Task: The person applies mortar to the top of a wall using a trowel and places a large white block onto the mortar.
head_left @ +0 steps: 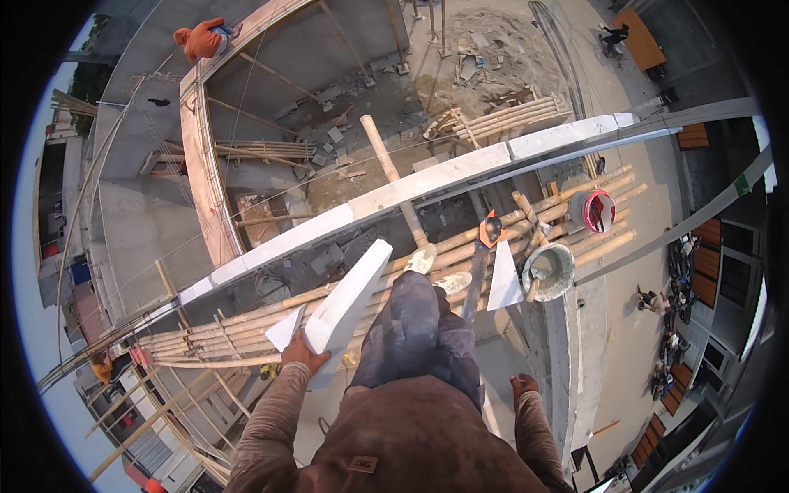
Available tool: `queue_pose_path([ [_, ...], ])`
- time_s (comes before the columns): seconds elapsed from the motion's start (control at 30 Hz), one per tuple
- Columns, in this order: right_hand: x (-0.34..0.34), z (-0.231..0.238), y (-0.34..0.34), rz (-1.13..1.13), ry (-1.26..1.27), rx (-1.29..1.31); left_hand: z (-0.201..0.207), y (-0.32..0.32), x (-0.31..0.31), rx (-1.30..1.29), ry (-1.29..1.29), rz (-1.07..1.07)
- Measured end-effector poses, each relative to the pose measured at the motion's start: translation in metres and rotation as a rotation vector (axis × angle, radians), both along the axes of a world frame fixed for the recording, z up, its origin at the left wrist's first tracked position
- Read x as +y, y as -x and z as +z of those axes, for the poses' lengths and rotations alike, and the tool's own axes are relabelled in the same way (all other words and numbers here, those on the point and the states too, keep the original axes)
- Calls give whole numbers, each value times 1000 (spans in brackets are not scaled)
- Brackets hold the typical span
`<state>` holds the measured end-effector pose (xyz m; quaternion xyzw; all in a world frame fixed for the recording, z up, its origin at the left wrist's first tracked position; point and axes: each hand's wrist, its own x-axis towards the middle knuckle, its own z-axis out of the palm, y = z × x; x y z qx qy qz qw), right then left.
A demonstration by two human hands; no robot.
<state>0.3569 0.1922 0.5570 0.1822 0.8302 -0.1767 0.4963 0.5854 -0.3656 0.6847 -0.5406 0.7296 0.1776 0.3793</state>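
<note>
My left hand (304, 354) is closed on the lower end of a long white block (349, 300), which looks like lightweight concrete. A smaller white wedge-shaped piece (284, 328) lies just beyond my fingers. My right hand (523, 384) hangs low at my side, fingers loosely apart, with nothing visible in it. Right of my legs is a hand saw with an orange and black handle (491, 230), its blade pointing back toward me. Beside it sits a white triangular offcut (505, 279). A grey bucket (550, 271) with a wooden handle in it stands to the right.
My shoes (422, 258) rest on a bamboo pole platform (468, 251) high above ground. Ahead runs a wall of white blocks (468, 168), crossed by a bamboo pole (380, 148). A red-rimmed bucket (592, 211) stands farther right. A person in orange (201, 41) crouches on the far-left formwork.
</note>
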Motion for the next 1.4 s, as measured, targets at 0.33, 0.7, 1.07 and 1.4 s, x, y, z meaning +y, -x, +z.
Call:
queue_pose_path([
  [0.33, 10, -44, 90, 323, 59, 203, -20, -81, 8, 45, -63, 399],
  [0.7, -222, 29, 180, 568, 200, 113, -49, -185, 81, 217, 249, 1370],
  [1.07, -389, 47, 180, 1349, 387, 114, -100, -187, 143, 1076, 620, 2320],
  [1.4, -599, -54, -105, 1789, 629, -330, -150, -89, 181, 1756, 703, 2530],
])
